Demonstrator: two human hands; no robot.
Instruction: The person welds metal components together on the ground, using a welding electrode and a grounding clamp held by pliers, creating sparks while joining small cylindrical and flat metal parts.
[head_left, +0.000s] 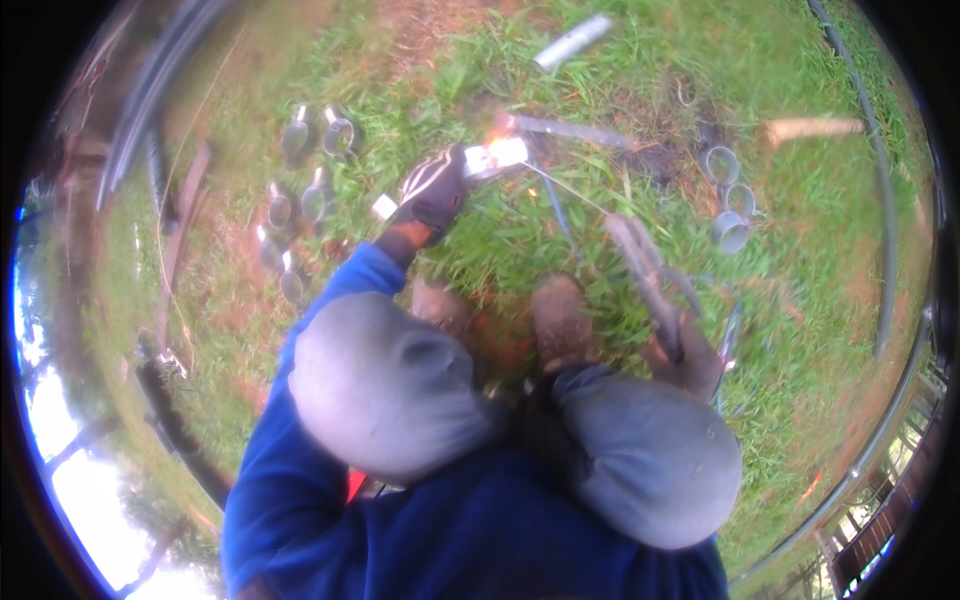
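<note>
My left hand, in a dark striped glove, closes around one end of a short metal piece held low over the grass. Glare whitens that piece, and an orange glow burns at its far edge. My right hand grips a welding electrode holder at the lower right. A thin electrode runs from the holder toward the bright piece; glare hides whether its tip touches. Just beyond, a grey metal bar lies with one end by the glow. A small white block sits beside my left wrist.
Several metal rings with tabs lie in the grass to the left. Plain rings cluster at the right, near a wooden stick. A pale pipe lies at the far side. Dark piping curves along the right.
</note>
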